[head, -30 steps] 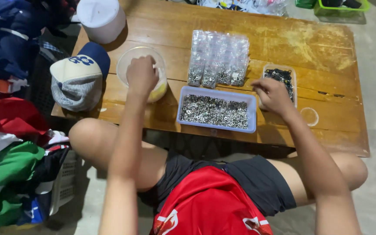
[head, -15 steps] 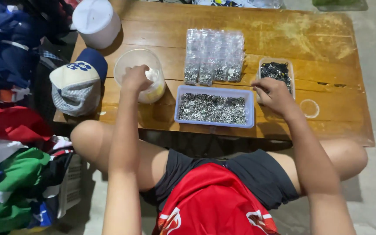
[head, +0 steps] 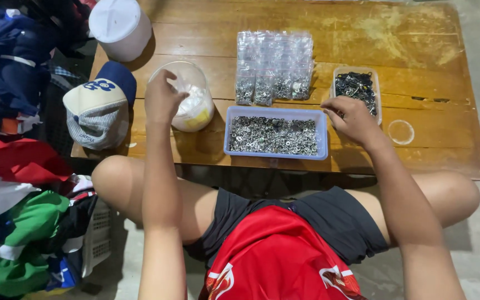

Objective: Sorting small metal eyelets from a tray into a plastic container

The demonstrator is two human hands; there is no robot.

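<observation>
My left hand hovers over a clear round tub holding white and yellow bits, fingers bunched at its rim; I cannot tell if it pinches anything. My right hand rests on the wooden table between a blue-rimmed tray of small silver metal parts and a small clear box of dark parts, fingers curled near the box's front edge. Several clear packets of silver parts lie behind the tray.
A white lidded tub stands at the table's back left corner. A blue and white cap hangs over the left edge. A clear round lid lies right of my hand. Heaped clothes fill the floor on the left.
My left hand has shifted from over the middle of the round tub to its left rim. My right hand stays by the small box.
</observation>
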